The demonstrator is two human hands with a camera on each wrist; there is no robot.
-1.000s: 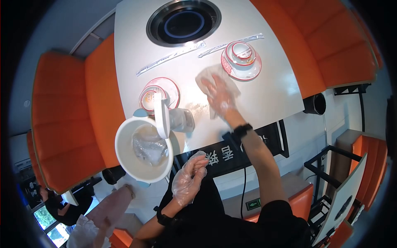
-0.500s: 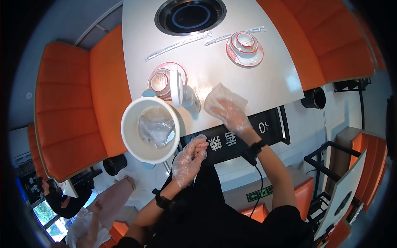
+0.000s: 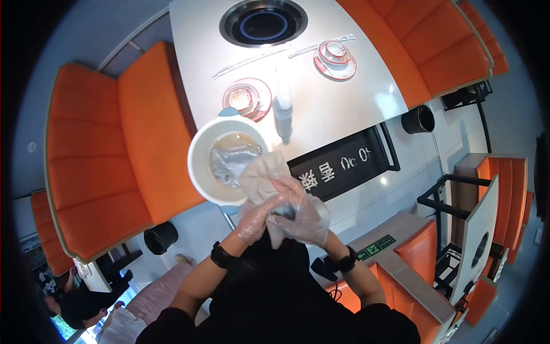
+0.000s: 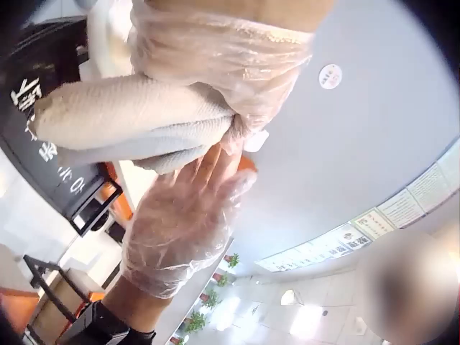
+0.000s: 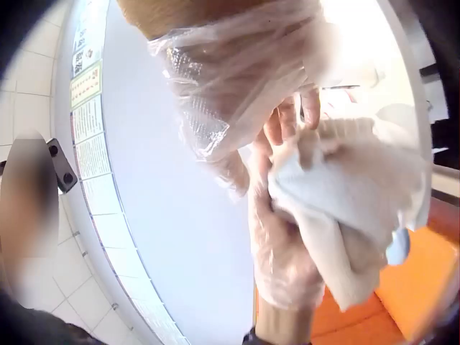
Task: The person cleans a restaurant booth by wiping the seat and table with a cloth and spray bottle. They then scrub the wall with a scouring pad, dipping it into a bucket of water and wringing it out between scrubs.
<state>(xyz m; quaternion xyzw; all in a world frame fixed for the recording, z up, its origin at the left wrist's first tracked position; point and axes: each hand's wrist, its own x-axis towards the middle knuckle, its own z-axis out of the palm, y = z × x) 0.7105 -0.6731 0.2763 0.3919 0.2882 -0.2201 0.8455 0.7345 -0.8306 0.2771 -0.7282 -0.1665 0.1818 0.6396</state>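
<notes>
A pale, damp-looking cloth is bunched between my two hands, which both wear clear plastic gloves. My left hand grips its lower part; in the left wrist view the cloth sticks out of that hand in thick folds. My right hand holds the cloth from the other side, its palm facing the left hand. Just beyond the cloth stands a white bucket with light blue handles. Inside it a crumpled, shiny greyish sheet lies in cloudy water. The cloth overlaps the bucket's near rim in the head view.
On the white table stands a clear container with a white top. Stacked dishes and another dish stack sit near wrapped chopsticks and a round cooktop. Orange benches flank the table.
My right hand has come off the tabletop, drawing the cloth back to my left hand. Both hands now hold it together beside the bucket; earlier the left hand was without it.
</notes>
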